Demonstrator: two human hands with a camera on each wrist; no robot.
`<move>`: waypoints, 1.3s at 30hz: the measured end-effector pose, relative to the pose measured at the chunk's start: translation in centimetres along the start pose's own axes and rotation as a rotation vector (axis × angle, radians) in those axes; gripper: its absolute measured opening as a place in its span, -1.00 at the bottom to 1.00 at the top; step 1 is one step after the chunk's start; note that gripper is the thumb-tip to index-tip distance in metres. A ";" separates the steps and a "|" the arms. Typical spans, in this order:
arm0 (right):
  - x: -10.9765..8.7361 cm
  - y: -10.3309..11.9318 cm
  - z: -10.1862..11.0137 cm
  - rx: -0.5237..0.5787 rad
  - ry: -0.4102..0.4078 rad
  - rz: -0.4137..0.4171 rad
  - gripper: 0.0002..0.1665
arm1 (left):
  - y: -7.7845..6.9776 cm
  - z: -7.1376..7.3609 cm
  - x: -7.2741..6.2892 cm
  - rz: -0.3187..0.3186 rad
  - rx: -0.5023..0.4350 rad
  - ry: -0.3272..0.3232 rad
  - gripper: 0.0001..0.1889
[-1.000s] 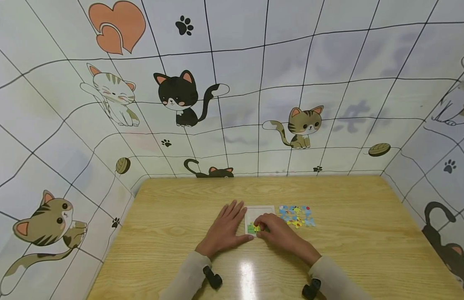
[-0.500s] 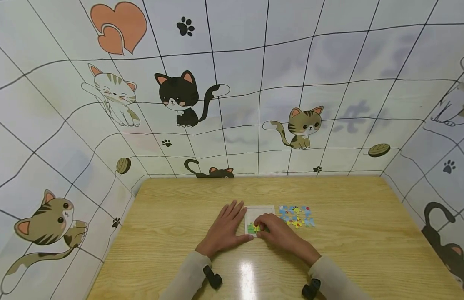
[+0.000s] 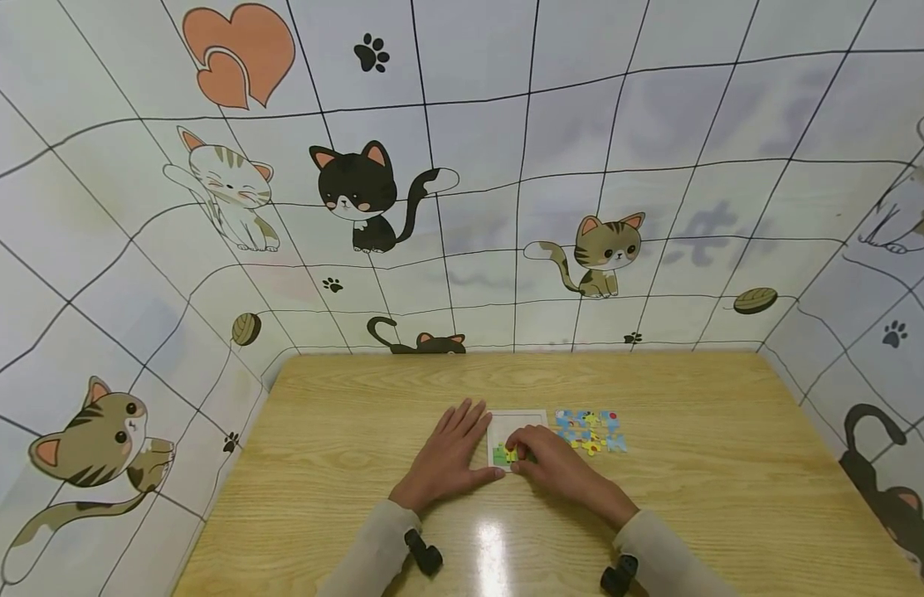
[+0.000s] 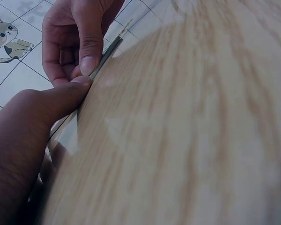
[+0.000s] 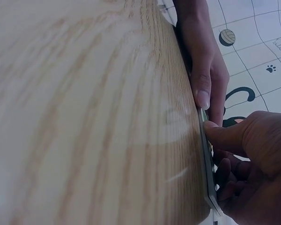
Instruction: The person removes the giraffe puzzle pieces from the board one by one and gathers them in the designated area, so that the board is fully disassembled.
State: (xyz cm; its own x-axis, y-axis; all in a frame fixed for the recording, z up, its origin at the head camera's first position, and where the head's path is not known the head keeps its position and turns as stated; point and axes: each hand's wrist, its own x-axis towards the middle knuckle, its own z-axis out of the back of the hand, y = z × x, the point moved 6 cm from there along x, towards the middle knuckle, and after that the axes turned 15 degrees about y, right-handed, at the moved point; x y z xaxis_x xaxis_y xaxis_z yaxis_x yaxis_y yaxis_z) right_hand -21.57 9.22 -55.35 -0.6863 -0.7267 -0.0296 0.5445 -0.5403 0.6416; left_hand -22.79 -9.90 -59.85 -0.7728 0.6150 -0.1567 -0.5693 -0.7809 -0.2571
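From the head, the left hand (image 3: 450, 452) has its fingers out straight by the left side of the puzzle tray (image 3: 517, 413). The right hand (image 3: 555, 464) curls over the tray, fingertips at a yellow piece (image 3: 510, 455); I can't tell if it pinches or just presses. Right of that grip sit loose pieces (image 3: 592, 432). They look light, stiff and easy to bend, best held by the edges.

From the left wrist, both thumbs come close at the tray's near edge.

From the right wrist, the tray looks thin.
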 end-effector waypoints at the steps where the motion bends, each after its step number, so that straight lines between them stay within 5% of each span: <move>1: 0.0 0.1 0.0 -0.001 -0.002 0.006 -0.77 | 0.0 0.0 0.0 -0.001 -0.001 -0.002 0.07; 20: 0.2 0.2 0.1 0.001 -0.024 0.073 -0.68 | 0.1 -0.2 0.1 -0.002 0.005 -0.014 0.10; 25: 0.3 -0.1 0.0 0.072 -0.014 -0.020 -0.80 | 0.1 -0.1 0.0 -0.011 0.008 -0.024 0.10; 29: 0.2 -0.2 0.0 0.125 -0.049 -0.064 -0.85 | 0.1 -0.1 0.0 -0.006 0.008 -0.012 0.10; 39: -0.7 0.0 0.7 0.169 -0.213 0.009 -0.83 | 0.0 0.1 0.0 -0.007 0.003 -0.016 0.09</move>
State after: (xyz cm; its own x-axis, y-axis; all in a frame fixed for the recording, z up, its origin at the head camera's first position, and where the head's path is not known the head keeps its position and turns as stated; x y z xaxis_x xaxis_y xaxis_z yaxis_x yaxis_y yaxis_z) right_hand -21.41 10.02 -54.80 -0.7774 -0.6161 0.1268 0.4749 -0.4427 0.7606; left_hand -22.79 -9.95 -59.77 -0.7729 0.6189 -0.1400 -0.5758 -0.7768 -0.2551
